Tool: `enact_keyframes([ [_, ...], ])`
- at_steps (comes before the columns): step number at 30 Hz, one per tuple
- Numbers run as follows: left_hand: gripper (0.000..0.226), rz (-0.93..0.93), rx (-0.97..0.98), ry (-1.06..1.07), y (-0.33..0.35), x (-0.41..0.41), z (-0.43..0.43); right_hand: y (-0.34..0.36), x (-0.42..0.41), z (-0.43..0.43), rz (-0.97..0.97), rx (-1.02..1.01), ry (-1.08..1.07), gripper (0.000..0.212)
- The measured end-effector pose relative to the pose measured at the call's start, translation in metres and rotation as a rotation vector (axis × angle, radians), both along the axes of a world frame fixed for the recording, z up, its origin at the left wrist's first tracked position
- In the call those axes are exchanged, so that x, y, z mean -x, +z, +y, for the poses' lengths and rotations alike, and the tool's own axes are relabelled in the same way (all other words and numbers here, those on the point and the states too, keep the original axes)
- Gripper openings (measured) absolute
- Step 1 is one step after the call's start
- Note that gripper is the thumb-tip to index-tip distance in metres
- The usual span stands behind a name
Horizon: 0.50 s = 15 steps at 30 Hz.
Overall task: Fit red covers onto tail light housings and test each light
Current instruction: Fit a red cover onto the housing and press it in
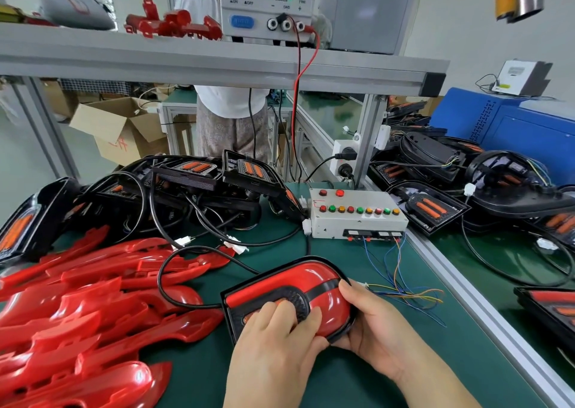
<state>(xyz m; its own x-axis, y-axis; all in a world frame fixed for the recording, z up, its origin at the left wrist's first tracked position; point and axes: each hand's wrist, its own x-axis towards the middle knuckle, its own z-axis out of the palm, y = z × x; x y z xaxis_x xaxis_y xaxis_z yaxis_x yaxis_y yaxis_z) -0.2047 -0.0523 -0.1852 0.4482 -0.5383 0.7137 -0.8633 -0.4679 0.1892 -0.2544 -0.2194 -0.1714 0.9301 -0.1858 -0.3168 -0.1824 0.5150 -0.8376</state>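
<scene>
Loose red covers (pixel 93 298) are piled on the left of the table (pixel 357 382). At centre the left hand (pixel 273 345) grips a covered light (pixel 311 278), fingers bent over its top. The right hand (pixel 373 323) clasps its rounded end. A button box (pixel 357 221) sits behind.

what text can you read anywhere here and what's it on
"COARSE": power supply, twice
"FINE": same, twice
"OUTPUT": same
"VOLTAGE", "电压": same
"C.C": same
"ON", "OFF": same
"GND", "-", "+": above its terminals
Red handwriting on the cardboard box: unreadable
Lettering on the blue switch: blurred
</scene>
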Motion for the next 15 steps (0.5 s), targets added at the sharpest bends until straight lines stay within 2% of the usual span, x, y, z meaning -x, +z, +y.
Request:
enact_keyframes([
  [10, 0.028, -0.037, 0.059, 0.079, 0.0017, 0.0012, 0.0017, 0.0019, -0.0012, 0.0022, -0.033, 0.059, -0.012, 0.031],
  [15, 0.027, -0.028, 0.062, 0.051, 0.0057, 0.0011, 0.0005, 0.0044, -0.0005, 0.0023, -0.049, 0.097, 0.014, 0.027],
])
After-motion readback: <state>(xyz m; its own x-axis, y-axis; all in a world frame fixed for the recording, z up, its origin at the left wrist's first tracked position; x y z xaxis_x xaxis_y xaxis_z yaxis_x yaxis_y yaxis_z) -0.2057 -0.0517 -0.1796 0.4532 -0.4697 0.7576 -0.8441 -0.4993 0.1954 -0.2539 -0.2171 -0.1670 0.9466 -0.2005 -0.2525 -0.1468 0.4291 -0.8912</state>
